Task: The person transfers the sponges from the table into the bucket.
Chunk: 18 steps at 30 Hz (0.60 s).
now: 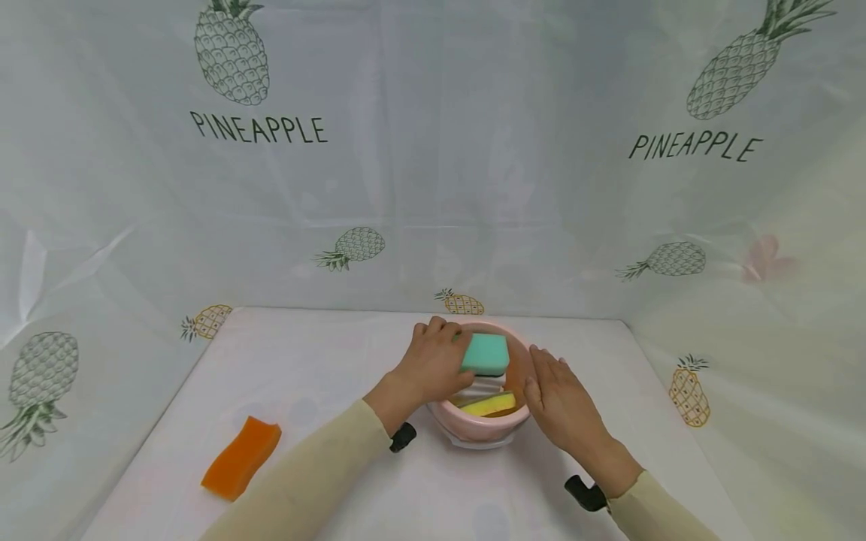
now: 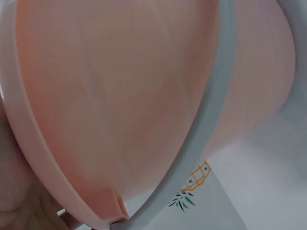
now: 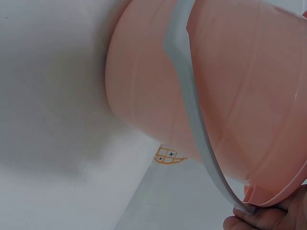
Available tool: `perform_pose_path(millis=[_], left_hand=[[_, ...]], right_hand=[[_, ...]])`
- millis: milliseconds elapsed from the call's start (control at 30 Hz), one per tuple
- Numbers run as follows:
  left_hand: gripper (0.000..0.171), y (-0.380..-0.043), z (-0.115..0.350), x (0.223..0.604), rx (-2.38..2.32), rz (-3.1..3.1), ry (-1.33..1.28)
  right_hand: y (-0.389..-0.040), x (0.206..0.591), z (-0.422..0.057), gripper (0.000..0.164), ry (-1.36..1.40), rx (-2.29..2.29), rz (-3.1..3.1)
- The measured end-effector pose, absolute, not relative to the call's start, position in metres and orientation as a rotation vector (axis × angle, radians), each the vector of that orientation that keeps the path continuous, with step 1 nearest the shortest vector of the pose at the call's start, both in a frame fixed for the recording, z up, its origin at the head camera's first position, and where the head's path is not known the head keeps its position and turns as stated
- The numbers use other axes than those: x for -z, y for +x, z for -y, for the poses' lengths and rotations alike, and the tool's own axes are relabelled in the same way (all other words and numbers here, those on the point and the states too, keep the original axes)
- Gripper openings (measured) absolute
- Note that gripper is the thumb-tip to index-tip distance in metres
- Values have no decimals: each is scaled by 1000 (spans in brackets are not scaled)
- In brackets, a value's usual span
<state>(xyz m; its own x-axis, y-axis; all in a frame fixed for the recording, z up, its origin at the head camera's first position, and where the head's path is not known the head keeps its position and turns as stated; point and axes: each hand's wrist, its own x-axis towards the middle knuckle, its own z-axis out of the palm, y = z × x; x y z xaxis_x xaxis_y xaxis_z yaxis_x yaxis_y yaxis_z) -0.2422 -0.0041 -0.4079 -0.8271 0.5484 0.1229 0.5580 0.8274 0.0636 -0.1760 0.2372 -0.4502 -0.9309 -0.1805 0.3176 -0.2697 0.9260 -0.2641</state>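
A pink bucket [image 1: 479, 430] with a lowered grey handle [image 2: 204, 122] stands near the table's far edge. My left hand [image 1: 436, 362] reaches over its left rim and holds a teal sponge [image 1: 485, 355] between thumb and fingers, on top of the bucket's contents. Below the teal sponge are white pieces [image 1: 484, 388] in a stack, and a yellow sponge [image 1: 490, 405] lies at the near side. With fingers extended, my right hand [image 1: 564, 402] rests against the bucket's right rim. In the right wrist view its fingertips [image 3: 261, 218] are by the handle's joint.
An orange wavy sponge [image 1: 242, 458] lies on the white table [image 1: 325, 481], left of my left forearm. Pale curtains [image 1: 433, 165] printed with pineapples hang behind the table and on both sides. Each wrist wears a black strap piece [image 1: 585, 494].
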Motion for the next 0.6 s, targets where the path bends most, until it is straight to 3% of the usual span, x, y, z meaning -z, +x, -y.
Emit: perform_pose_path(millis=[300, 467, 600], left_hand=[[54, -231, 26, 412, 326, 2786, -828], [45, -217, 63, 408, 459, 2730, -724], [48, -207, 101, 411, 448, 2704, -617]], right_hand=[[-176, 451, -236, 57, 351, -454, 2784], [-177, 451, -237, 56, 361, -454, 2778], [-178, 450, -238, 56, 373, -458, 2769]])
